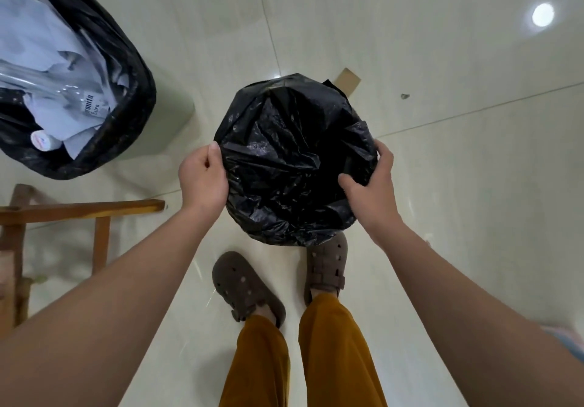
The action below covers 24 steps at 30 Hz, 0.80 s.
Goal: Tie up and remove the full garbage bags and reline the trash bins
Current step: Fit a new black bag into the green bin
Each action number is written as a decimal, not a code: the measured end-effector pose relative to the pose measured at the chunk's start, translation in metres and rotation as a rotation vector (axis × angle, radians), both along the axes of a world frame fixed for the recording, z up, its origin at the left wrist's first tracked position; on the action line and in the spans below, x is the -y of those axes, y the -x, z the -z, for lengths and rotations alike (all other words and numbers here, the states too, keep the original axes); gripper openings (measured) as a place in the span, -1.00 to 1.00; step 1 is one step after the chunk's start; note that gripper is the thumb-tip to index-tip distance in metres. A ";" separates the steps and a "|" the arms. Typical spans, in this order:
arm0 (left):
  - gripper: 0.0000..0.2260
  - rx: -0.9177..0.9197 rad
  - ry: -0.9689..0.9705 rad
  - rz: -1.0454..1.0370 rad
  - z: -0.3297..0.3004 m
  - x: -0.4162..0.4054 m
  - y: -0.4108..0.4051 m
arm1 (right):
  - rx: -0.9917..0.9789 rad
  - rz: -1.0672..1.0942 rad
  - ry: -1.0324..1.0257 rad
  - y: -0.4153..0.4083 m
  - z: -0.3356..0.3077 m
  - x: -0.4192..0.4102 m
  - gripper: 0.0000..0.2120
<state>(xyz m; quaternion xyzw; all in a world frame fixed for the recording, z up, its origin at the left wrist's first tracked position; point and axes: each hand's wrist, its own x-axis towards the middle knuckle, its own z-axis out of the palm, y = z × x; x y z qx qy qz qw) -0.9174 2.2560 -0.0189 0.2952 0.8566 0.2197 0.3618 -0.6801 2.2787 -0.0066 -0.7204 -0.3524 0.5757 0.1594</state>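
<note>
At frame centre a black bag (294,160) lines a bin, mouth facing up. The left hand (203,175) and right hand (371,185) both pinch its rim with curled fingers. A full bin (72,74) stands upper left.

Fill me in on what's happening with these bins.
A person stands over a bin and holds the black liner bag at its rim, left hand on one side, right hand on the other. To the left, a second bin's bag is not yet tied, full of paper and a clear bottle.
</note>
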 end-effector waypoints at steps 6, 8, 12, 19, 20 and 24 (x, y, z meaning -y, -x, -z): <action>-0.67 0.035 0.245 -0.225 0.014 0.005 0.010 | 0.003 -0.054 0.013 0.000 0.001 0.003 -0.28; -0.81 -0.075 0.193 -0.225 0.013 0.007 0.008 | 0.010 -0.054 0.011 -0.001 0.001 0.003 -0.26; -0.78 -0.318 -0.170 0.176 -0.011 0.014 -0.006 | 0.053 -0.060 -0.036 0.001 -0.003 0.011 -0.24; -0.54 -0.405 0.074 0.877 -0.011 0.029 -0.025 | 0.112 -0.097 -0.068 0.009 -0.002 0.021 -0.14; -0.56 -0.411 0.090 0.907 -0.008 0.031 -0.025 | 0.122 -0.111 -0.070 0.009 0.000 0.022 -0.15; -0.51 -0.418 0.157 0.942 0.001 0.034 -0.025 | 0.106 -0.150 -0.084 0.002 0.004 0.024 -0.23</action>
